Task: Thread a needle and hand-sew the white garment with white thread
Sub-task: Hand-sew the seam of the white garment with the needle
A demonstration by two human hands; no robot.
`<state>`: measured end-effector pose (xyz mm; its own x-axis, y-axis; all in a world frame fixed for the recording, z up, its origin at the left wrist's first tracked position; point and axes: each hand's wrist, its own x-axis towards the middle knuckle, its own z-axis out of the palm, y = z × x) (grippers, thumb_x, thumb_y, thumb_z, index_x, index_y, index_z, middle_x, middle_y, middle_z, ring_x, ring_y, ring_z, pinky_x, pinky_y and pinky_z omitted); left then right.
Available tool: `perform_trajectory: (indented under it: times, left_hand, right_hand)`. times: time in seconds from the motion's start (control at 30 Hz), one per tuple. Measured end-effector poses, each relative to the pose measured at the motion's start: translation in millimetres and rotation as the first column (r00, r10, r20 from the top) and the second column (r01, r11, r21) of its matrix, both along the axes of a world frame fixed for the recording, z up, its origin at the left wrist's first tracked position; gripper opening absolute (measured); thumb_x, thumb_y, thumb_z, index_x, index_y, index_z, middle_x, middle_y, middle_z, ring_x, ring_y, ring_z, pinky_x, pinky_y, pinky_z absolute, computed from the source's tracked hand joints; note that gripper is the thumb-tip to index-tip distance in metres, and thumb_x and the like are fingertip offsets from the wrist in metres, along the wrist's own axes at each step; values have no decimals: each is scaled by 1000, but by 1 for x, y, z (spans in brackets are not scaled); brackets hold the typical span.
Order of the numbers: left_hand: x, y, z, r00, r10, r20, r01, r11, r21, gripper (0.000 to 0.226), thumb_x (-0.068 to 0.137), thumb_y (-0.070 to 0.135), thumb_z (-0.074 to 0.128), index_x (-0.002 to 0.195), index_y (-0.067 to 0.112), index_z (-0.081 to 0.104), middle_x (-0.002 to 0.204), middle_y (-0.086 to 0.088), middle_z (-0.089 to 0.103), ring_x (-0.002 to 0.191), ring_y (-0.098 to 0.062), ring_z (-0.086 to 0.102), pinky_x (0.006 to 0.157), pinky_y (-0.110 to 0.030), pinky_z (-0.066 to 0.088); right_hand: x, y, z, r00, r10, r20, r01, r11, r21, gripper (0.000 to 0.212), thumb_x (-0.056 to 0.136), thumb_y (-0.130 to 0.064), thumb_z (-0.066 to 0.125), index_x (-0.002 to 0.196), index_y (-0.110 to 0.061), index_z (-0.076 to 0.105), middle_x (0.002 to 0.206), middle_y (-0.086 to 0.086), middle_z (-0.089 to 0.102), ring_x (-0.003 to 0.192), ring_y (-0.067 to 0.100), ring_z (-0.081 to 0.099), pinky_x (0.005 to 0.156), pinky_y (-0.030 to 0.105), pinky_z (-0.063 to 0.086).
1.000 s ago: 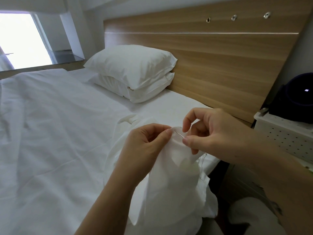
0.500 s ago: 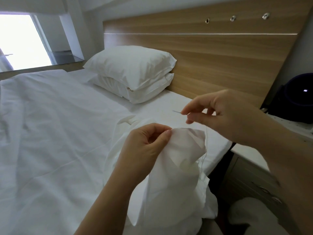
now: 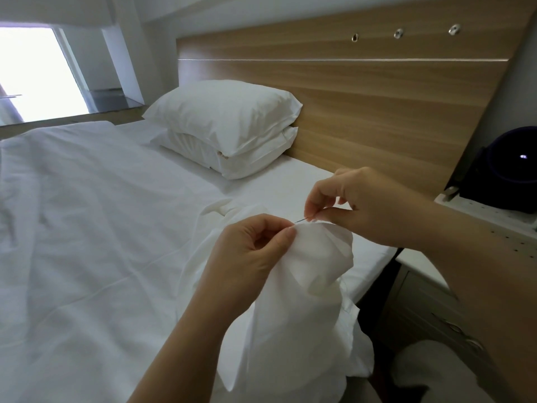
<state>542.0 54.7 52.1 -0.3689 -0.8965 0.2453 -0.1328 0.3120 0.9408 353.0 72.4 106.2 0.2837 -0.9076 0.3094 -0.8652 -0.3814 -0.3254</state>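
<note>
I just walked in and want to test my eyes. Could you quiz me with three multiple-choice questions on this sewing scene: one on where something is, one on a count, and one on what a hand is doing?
1. Where is the needle?
A. in a pincushion
B. at the top fold of the white garment
C. on the floor

2. How many pillows lie stacked by the headboard?
A. one
B. two
C. four

3. What is the right hand doing?
A. pinching the needle
B. lying flat
C. holding scissors

Answers:
1. B, the needle's tip is at the fold that the left hand pinches.
2. B, one pillow lies on top of another.
3. A, its thumb and fingertip close on the needle's end.
</note>
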Motion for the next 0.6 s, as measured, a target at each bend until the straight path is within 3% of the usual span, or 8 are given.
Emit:
perform_trajectory:
  times: [0.2,0.6]
  left_hand:
    - [-1,0,-1,1000,-6,-6,6,1000,11,11,87,25,66,78,29,72,76,12,72,75,-4,67,67,-14,49]
    - [-2,-1,0,1000,-31,-6,31,1000,5,14,88,23,65,77,28,71,75,11,71,73,-4,66,67,-15,49]
  right_hand:
    - [-2,-1,-1,1000,11,-5,-11,999,32,15,87,-16,65,88,-28,73,79,-22,65,82,-4,57,73,15,45]
    - [-1,-1,1,1000,10,2,-10,999,48,15,87,-14,65,85,-26,72,82,-21,64,88,-10,53,71,2,36]
